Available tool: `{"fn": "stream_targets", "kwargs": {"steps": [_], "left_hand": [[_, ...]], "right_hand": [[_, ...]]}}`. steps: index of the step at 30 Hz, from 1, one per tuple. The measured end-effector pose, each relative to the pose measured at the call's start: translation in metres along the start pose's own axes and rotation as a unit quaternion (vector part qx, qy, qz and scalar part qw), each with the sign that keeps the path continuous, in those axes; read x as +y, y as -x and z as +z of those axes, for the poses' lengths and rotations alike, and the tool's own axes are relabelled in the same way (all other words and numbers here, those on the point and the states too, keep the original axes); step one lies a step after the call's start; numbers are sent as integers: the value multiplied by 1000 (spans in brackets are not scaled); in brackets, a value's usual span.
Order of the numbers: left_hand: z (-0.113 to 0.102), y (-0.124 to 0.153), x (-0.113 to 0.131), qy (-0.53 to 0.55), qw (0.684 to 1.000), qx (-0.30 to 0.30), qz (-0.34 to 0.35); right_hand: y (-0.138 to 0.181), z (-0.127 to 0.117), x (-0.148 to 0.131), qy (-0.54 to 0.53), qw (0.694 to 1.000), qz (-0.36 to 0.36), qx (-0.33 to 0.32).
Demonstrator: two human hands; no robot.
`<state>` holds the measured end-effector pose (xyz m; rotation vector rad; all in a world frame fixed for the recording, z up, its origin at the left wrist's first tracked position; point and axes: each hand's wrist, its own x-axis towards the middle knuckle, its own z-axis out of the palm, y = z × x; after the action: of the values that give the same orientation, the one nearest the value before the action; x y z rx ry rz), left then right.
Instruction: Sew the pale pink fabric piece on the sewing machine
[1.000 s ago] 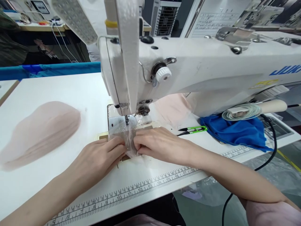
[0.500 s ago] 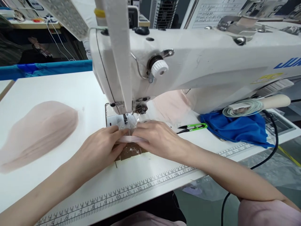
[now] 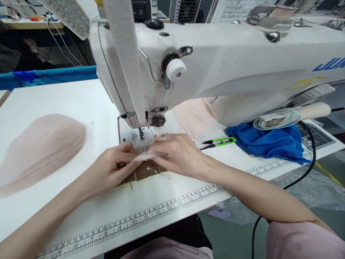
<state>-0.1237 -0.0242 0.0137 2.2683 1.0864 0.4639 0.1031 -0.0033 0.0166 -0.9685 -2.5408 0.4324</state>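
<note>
Between my two hands stretches a narrow strip of sheer pale pink fabric (image 3: 148, 155), just in front of the needle and presser foot (image 3: 141, 133) of a white sewing machine (image 3: 221, 61). My left hand (image 3: 113, 163) pinches the strip's left end between thumb and fingers. On the other side my right hand (image 3: 178, 153) grips it, its fingertips partly hidden behind the cloth and knuckles. Beneath both hands lies a brown, clear-covered patch (image 3: 148, 171) of the table. The metal needle plate (image 3: 126, 135) shows behind my left fingers.
A sheer pink fabric piece (image 3: 51, 144) lies on the left of the white table (image 3: 94, 219), another (image 3: 196, 115) under the machine arm. Green-handled thread snips (image 3: 222, 141), a blue cloth (image 3: 269, 144) and a coil of pale tape (image 3: 277, 119) lie right. A printed ruler (image 3: 134, 223) runs along the front edge.
My left hand has shifted slightly left and its fingers have loosened apart a little. The strip now slants up to the right instead of lying level. The whole view has moved slightly.
</note>
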Motion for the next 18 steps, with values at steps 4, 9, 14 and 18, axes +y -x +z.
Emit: {"fn": "stream_targets", "kwargs": {"steps": [4,9,14,18], "left_hand": [[20,11,7,-219,962,94,136],[30,21,18,-419,877,148,184],[30,25,16,-398,897,110,158],[30,24,14,-375,906,114,162]], "right_hand": [[6,5,0,59,995,-78,18],[8,9,1,87,990,-110,26],[8,9,1,88,990,-106,9],[8,9,0,95,990,-106,5]]}}
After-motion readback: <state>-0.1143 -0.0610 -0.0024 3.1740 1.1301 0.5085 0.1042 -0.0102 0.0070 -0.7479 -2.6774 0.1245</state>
